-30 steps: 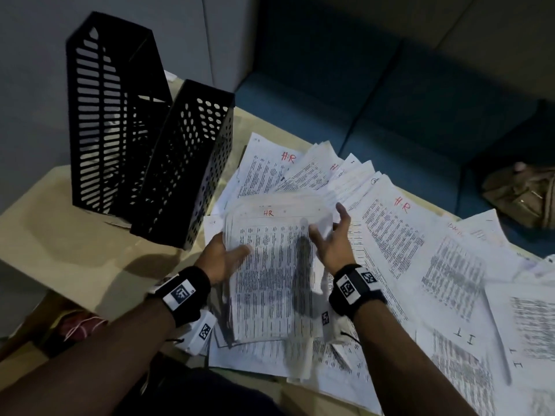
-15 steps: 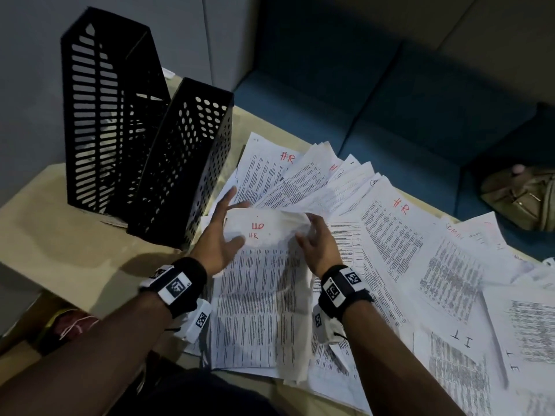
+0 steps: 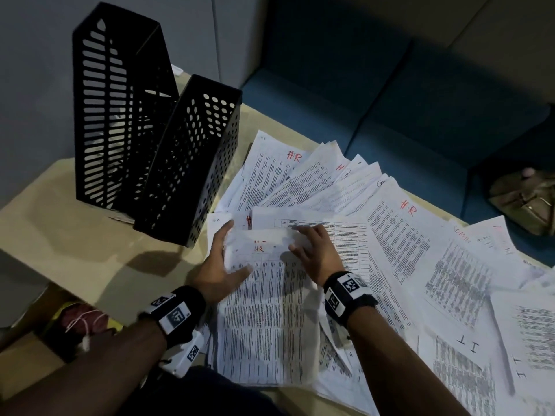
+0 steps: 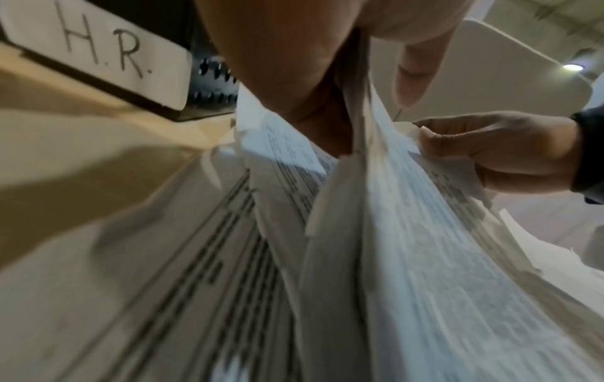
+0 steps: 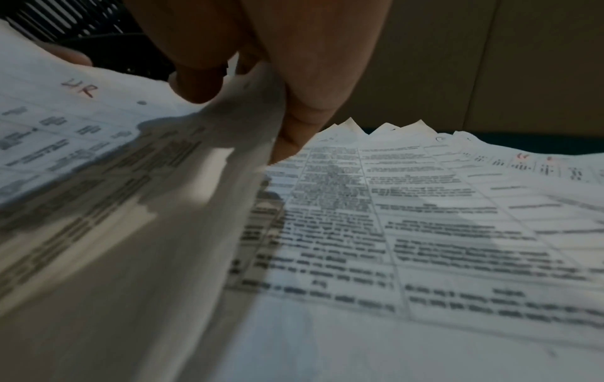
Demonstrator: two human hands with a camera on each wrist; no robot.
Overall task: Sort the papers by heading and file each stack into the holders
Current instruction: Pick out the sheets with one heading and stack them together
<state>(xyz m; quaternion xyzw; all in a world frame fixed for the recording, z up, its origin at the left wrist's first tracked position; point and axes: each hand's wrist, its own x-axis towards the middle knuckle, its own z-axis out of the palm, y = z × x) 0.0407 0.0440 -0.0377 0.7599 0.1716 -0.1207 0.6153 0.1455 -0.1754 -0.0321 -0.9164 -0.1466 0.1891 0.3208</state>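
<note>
You are holding the stack of white printed sheets headed HR in red [image 3: 267, 298] at its far end with both hands: your left hand [image 3: 218, 267] is gripping the left edge, thumb lying on top, and your right hand [image 3: 315, 250] is pinching the top right corner, fingers curled round the paper. The stack is lying low over the pale beige worktop [image 3: 69, 235], its long axis running away from you. The black perforated metal holder labelled H.R. [image 3: 192, 163] is standing just beyond and left of your left hand, which is the nearer one; a taller black slotted holder [image 3: 114, 115] is standing touching it behind. More loose sheets marked HR and IT [image 3: 420, 250] are lying fanned out to the right. A dark blue sofa [image 3: 405, 109] is sitting behind the worktop against pale walls.
</note>
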